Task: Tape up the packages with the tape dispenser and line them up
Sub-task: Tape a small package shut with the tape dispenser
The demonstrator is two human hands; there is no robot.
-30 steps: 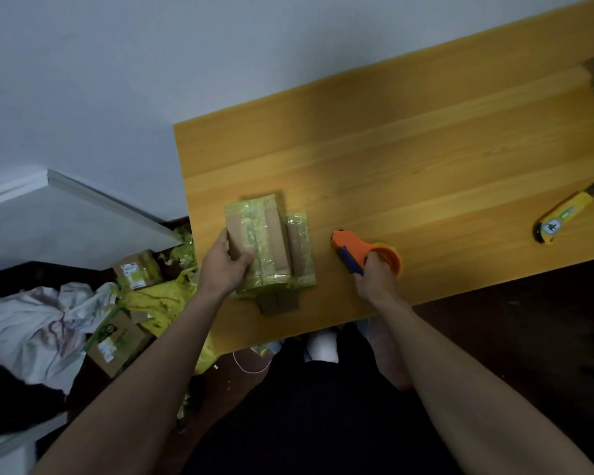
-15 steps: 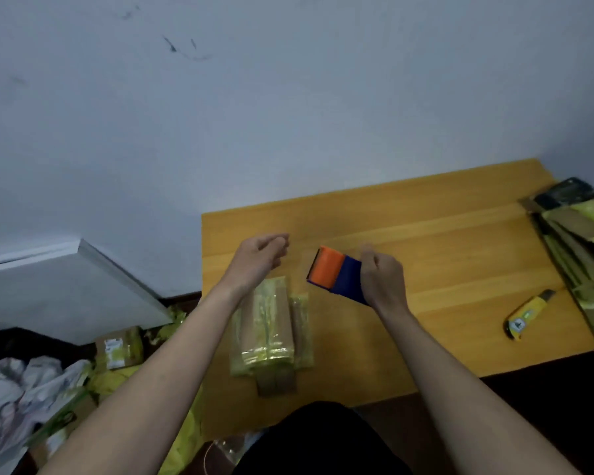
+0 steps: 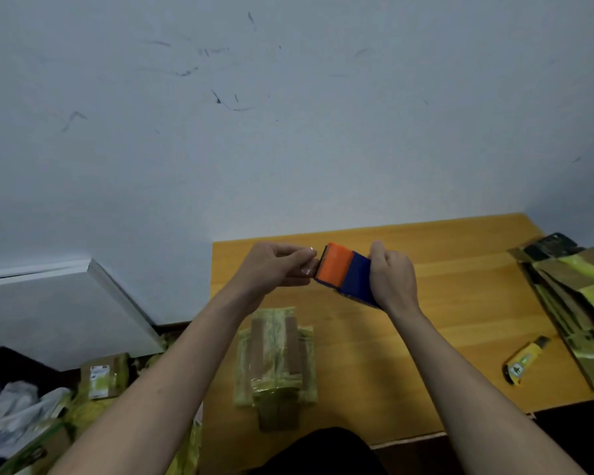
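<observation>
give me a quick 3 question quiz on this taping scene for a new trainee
1. True or false: the tape dispenser is lying flat on the table.
2. Which hand grips the dispenser's blue end? A) left hand B) right hand C) neither
3. Fill in: the yellow utility knife lies on the table between the person's right arm and the ______ at the table's right edge.

Key
1. False: it is held up above the table in the hands.
2. B. The left hand pinches at the orange end, apparently the tape's end.
3. The pile of flattened packages. The package being taped lies on the table below the hands.
</observation>
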